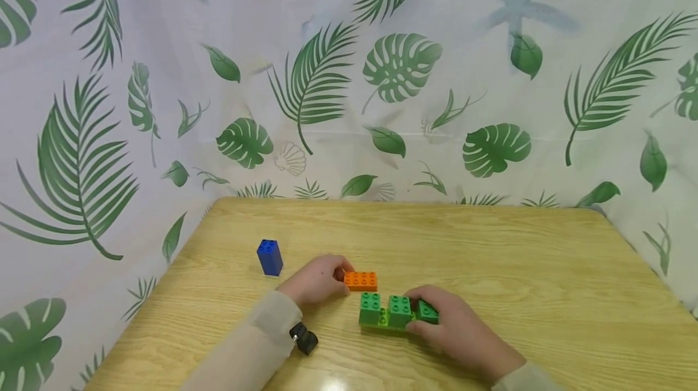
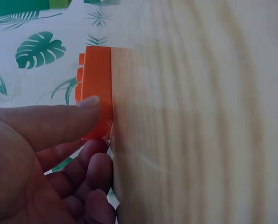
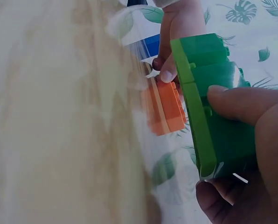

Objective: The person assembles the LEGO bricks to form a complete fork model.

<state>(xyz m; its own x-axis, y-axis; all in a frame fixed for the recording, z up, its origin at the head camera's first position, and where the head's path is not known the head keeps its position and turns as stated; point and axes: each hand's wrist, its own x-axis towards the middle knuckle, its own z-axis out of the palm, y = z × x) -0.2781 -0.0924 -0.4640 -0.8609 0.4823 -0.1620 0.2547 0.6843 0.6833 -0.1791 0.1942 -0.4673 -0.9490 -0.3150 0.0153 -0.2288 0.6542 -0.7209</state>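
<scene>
An orange building brick (image 1: 360, 281) with studs on top lies on the table. My left hand (image 1: 318, 280) holds its left end, and in the left wrist view the thumb (image 2: 90, 109) lies against the brick's side. To the right, my right hand (image 1: 455, 325) grips the right end of a block assembly, green bricks (image 1: 400, 311) on a lime-green base (image 1: 376, 325). In the right wrist view the assembly (image 3: 218, 107) is raised off the tabletop, its base edge toward the table, with the right thumb on a green brick's side.
A blue brick tower (image 1: 269, 257) stands upright on the wooden table (image 1: 491, 245), left of and beyond the left hand. A small black device (image 1: 303, 339) is at the left sleeve cuff. A leaf-print curtain (image 1: 338, 88) hangs behind and beside the table.
</scene>
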